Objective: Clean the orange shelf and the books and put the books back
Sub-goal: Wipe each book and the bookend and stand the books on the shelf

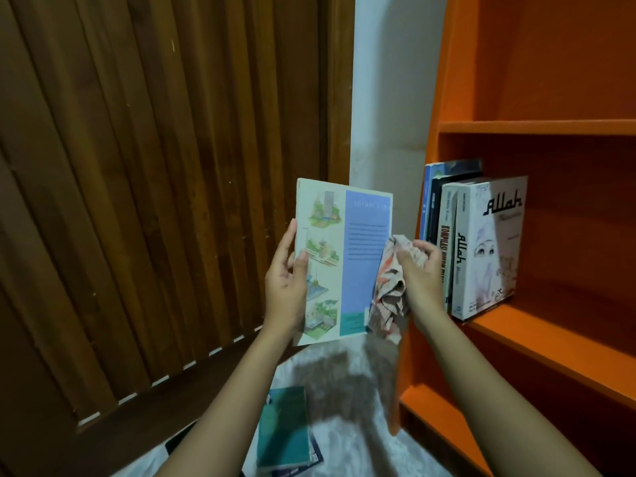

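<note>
My left hand (285,284) grips the left edge of a thin book (339,259) with a pale illustrated cover and a lilac panel, held upright in front of me. A bunched patterned cloth (389,297) is clutched in my right hand (425,273) and touches the book's right edge. The orange shelf (550,342) stands at the right. Several books (481,242) stand upright at the left end of its middle board, the outermost one white with black lettering. On the floor below lies a small stack of teal and blue books (287,432).
A dark slatted wooden door (155,184) fills the left half of the view. A white wall strip (389,80) separates it from the shelf. The floor (347,383) is pale and marbled. The shelf's upper board (537,127) and its lower board (444,418) carry no books where visible.
</note>
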Action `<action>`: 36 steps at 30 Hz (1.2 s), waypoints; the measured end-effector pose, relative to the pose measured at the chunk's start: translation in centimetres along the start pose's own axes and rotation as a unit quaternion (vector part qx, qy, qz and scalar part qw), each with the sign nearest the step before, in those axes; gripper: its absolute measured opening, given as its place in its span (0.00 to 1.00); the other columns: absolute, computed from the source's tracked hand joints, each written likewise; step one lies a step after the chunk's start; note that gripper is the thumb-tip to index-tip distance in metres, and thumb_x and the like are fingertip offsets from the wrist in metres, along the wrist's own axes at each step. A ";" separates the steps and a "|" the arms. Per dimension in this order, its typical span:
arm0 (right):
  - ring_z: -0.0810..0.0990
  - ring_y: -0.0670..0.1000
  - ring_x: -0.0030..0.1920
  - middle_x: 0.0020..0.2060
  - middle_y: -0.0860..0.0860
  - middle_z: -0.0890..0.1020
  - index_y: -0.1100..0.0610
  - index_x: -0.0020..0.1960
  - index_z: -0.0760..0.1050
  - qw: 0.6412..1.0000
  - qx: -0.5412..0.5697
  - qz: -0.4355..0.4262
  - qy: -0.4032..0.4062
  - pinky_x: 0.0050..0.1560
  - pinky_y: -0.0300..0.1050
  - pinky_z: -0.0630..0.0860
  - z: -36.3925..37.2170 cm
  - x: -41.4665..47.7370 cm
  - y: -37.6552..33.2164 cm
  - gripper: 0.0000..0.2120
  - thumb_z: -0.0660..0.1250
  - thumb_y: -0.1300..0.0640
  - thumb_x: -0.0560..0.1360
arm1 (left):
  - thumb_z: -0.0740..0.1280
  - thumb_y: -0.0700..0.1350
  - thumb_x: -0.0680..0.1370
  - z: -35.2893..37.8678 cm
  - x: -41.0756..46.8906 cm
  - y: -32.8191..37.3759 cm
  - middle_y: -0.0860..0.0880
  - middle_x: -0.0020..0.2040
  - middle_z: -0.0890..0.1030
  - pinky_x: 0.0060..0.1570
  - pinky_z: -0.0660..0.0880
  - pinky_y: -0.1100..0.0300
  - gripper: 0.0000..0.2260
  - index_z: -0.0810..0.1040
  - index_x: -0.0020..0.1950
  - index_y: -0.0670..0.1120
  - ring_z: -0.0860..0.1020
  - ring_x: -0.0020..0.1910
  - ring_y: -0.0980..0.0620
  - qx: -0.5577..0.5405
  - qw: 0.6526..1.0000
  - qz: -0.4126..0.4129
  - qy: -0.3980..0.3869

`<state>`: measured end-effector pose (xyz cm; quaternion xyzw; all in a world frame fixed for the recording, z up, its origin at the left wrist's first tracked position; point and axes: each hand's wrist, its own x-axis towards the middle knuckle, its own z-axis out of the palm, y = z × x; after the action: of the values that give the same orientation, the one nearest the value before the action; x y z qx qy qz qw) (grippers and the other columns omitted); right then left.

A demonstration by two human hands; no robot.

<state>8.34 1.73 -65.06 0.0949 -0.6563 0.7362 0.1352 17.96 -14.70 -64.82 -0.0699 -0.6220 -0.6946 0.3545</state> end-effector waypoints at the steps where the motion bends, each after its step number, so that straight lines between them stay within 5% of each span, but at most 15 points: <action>1: 0.77 0.56 0.55 0.58 0.57 0.74 0.48 0.54 0.66 1.000 -0.012 -0.014 0.008 0.58 0.59 0.75 0.2 0.4 -0.6 0.13 0.64 0.49 0.73 | 0.60 0.39 0.80 0.1 -0.1 0.0 0.44 0.61 0.79 0.35 0.81 0.59 0.21 0.67 0.64 0.64 0.83 0.46 0.54 0.006 1.000 -0.002 -0.004; 4: 0.74 0.53 0.54 0.60 0.58 0.69 0.51 0.55 0.64 0.996 -0.037 -0.076 0.008 0.54 0.52 0.76 1.3 0.9 -3.2 0.09 0.61 0.55 0.76 | 0.60 0.39 0.80 0.2 -0.4 -0.2 0.48 0.61 0.79 0.35 0.81 0.59 0.21 0.68 0.64 0.64 0.82 0.47 0.54 0.015 1.000 -0.010 -0.020; 8: 0.72 0.40 0.49 0.56 0.55 0.71 0.55 0.57 0.67 0.969 -0.064 -0.235 -0.049 0.45 0.26 0.71 4.5 0.2 -6.3 0.08 0.61 0.57 0.78 | 0.60 0.39 0.80 1.2 -0.9 0.1 0.49 0.63 0.77 0.44 0.81 0.58 0.20 0.68 0.66 0.62 0.81 0.54 0.53 0.035 0.999 -0.008 -0.031; 11: 0.69 0.37 0.50 0.51 0.53 0.71 0.60 0.56 0.71 0.920 -0.108 -0.367 -0.082 0.50 0.25 0.66 6.5 -0.2 -7.6 0.10 0.63 0.59 0.77 | 0.59 0.38 0.80 2.1 -0.9 0.8 0.49 0.71 0.70 0.66 0.71 0.48 0.20 0.67 0.68 0.59 0.70 0.69 0.52 0.097 0.994 0.043 -0.035; 13: 0.69 0.36 0.48 0.49 0.52 0.70 0.63 0.55 0.72 0.909 -0.114 -0.396 -0.058 0.50 0.26 0.65 6.8 0.6 -7.3 0.09 0.63 0.61 0.77 | 0.59 0.37 0.80 2.3 -0.8 1.2 0.48 0.70 0.72 0.63 0.73 0.50 0.20 0.68 0.67 0.58 0.72 0.67 0.50 0.076 0.995 0.046 -0.038; 17: 0.69 0.33 0.46 0.51 0.57 0.72 0.64 0.54 0.71 0.951 -0.080 -0.291 0.070 0.46 0.21 0.65 4.4 2.8 -5.1 0.07 0.61 0.63 0.78 | 0.59 0.36 0.80 1.6 -1.0 2.1 0.57 0.53 0.83 0.39 0.81 0.61 0.22 0.67 0.66 0.60 0.82 0.47 0.56 -0.024 0.998 0.008 -0.056; 20: 0.71 0.39 0.45 0.54 0.58 0.73 0.63 0.55 0.70 0.981 -0.046 -0.134 0.136 0.44 0.26 0.69 2.5 4.1 -2.9 0.07 0.60 0.61 0.78 | 0.60 0.36 0.79 1.5 -1.1 2.1 0.57 0.54 0.83 0.40 0.82 0.58 0.21 0.68 0.65 0.59 0.82 0.48 0.55 -0.042 0.998 0.001 -0.055; 22: 0.72 0.46 0.47 0.53 0.56 0.74 0.61 0.54 0.69 0.981 -0.034 -0.116 0.155 0.47 0.37 0.72 2.3 3.8 -2.3 0.07 0.60 0.60 0.78 | 0.60 0.36 0.79 1.9 -1.0 1.7 0.56 0.54 0.83 0.41 0.81 0.59 0.21 0.68 0.65 0.59 0.82 0.49 0.55 -0.045 0.997 -0.007 -0.059; 25: 0.73 0.42 0.47 0.52 0.55 0.74 0.57 0.53 0.69 0.978 -0.029 -0.180 0.097 0.44 0.25 0.70 4.2 1.1 -3.0 0.03 0.60 0.60 0.79 | 0.61 0.37 0.79 3.2 -0.8 0.9 0.52 0.59 0.81 0.43 0.80 0.60 0.20 0.70 0.65 0.59 0.82 0.51 0.52 -0.045 0.997 -0.026 -0.060; 28: 0.72 0.42 0.47 0.49 0.56 0.74 0.61 0.54 0.71 0.947 -0.080 -0.311 0.020 0.49 0.27 0.67 5.3 -1.4 -3.3 0.06 0.62 0.63 0.78 | 0.61 0.37 0.79 3.6 -0.5 0.4 0.46 0.64 0.78 0.51 0.79 0.58 0.20 0.70 0.67 0.55 0.79 0.59 0.49 -0.060 0.997 -0.027 -0.037; 30: 0.71 0.37 0.46 0.48 0.56 0.73 0.64 0.53 0.72 0.941 -0.092 -0.326 0.028 0.47 0.25 0.67 4.5 -0.8 -2.5 0.06 0.62 0.64 0.77 | 0.60 0.37 0.79 3.0 -0.6 0.4 0.45 0.61 0.80 0.48 0.80 0.57 0.20 0.70 0.67 0.55 0.81 0.56 0.49 -0.091 0.994 -0.040 -0.042; 32: 0.71 0.35 0.45 0.50 0.56 0.73 0.62 0.53 0.71 0.961 -0.083 -0.252 0.073 0.43 0.23 0.68 3.1 0.7 -1.6 0.04 0.61 0.63 0.78 | 0.61 0.37 0.78 2.4 -0.9 0.5 0.47 0.57 0.82 0.42 0.82 0.55 0.20 0.71 0.65 0.56 0.82 0.51 0.50 -0.138 0.987 -0.066 -0.052; 36: 0.72 0.47 0.47 0.54 0.57 0.74 0.60 0.52 0.70 0.985 -0.084 -0.089 0.123 0.44 0.30 0.71 1.3 2.2 0.5 0.04 0.59 0.62 0.78 | 0.64 0.40 0.74 1.4 -1.5 0.3 0.47 0.57 0.82 0.46 0.80 0.50 0.20 0.73 0.64 0.58 0.82 0.51 0.50 -0.181 0.980 -0.084 -0.024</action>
<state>6.04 0.50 -64.70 0.0496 -0.6834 0.6693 0.2871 18.76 -12.82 -65.03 -0.0972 -0.4977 -0.8214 0.2611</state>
